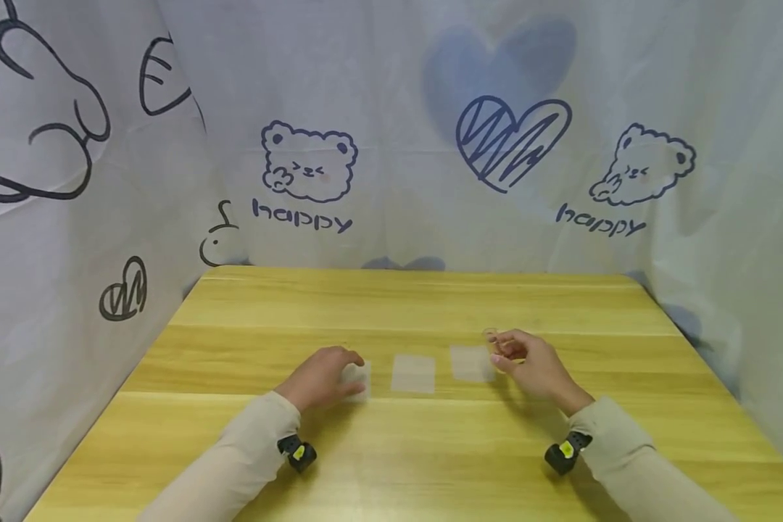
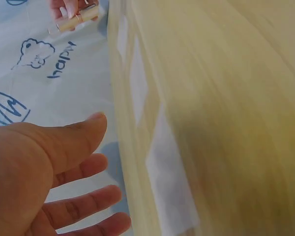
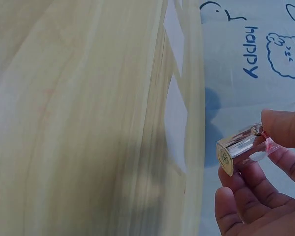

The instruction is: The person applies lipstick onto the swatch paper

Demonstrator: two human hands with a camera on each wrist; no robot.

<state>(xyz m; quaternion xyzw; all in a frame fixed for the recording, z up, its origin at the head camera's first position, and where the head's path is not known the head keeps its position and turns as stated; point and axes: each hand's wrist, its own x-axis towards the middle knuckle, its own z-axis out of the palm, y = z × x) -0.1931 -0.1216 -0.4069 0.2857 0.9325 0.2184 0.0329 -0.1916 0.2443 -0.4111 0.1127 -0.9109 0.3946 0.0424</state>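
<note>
My right hand (image 1: 531, 362) pinches a small shiny gold tube with a clear part, like a lipstick tube (image 3: 240, 143), between thumb and fingers. Its round gold end, with an embossed mark, faces the right wrist camera. The tube is held above the table beside the right white paper square (image 1: 471, 364). My left hand (image 1: 322, 377) hovers with fingers spread and nothing in them, partly covering the left white square (image 2: 171, 191). Between the hands lies the middle white square (image 1: 413, 374).
The wooden table (image 1: 391, 457) reaches back to a white cloth (image 1: 391, 87) with drawn bears and hearts. More cloth hangs along both sides. Each wrist wears a black band with a small camera (image 1: 300, 455).
</note>
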